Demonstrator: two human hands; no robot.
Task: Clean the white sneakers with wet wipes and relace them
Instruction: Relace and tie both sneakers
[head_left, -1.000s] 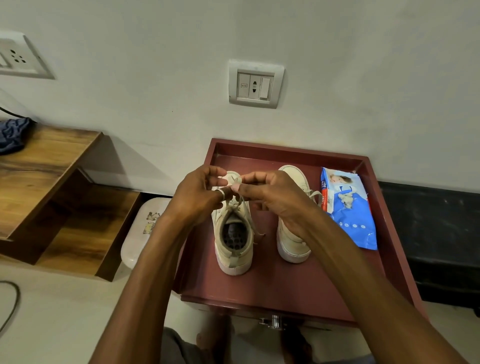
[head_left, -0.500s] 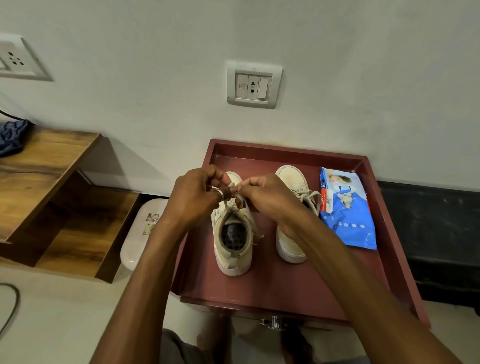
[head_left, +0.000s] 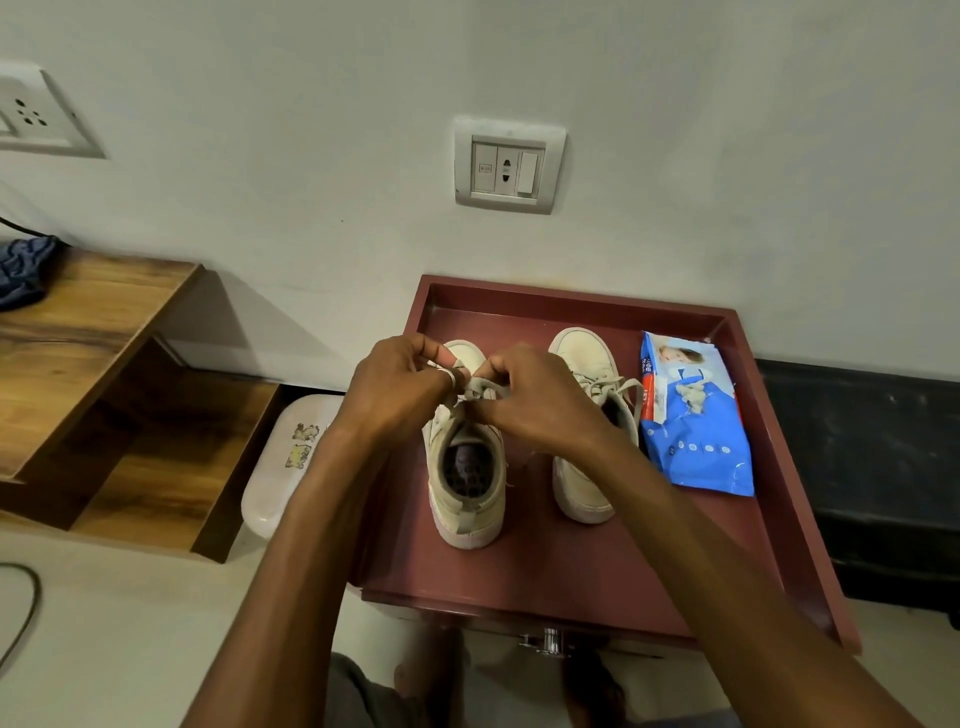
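- Head view: the left hand (head_left: 400, 389) and right hand (head_left: 535, 405) meet over the tongue of the left-side sneaker (head_left: 467, 499). The fingers of both are curled in, pinching a flat, off-white lace (head_left: 480, 387) between them. A metal ring (head_left: 451, 378) sits on a left finger.
- Both sneakers are cream and matte with thick, pale rubber soles. The left-side one shows a dark, dimpled insole through its oval opening.
- The right-side sneaker (head_left: 582, 353) stands just beside it, toes to the wall, its laces lying loose over the collar; the right forearm crosses its heel.
- Both stand on a smooth maroon tray top (head_left: 571, 571) with a raised lip on the back and sides.
- A glossy blue wet wipes pack (head_left: 696, 431) lies flat near the tray's right lip, close to the right-side sneaker.
- There is bare maroon surface in front of the heels, up to the near edge.
- To the left are a grained wooden shelf (head_left: 88, 322) and a rounded white container (head_left: 291, 452); a switch plate (head_left: 509, 166) is on the wall.
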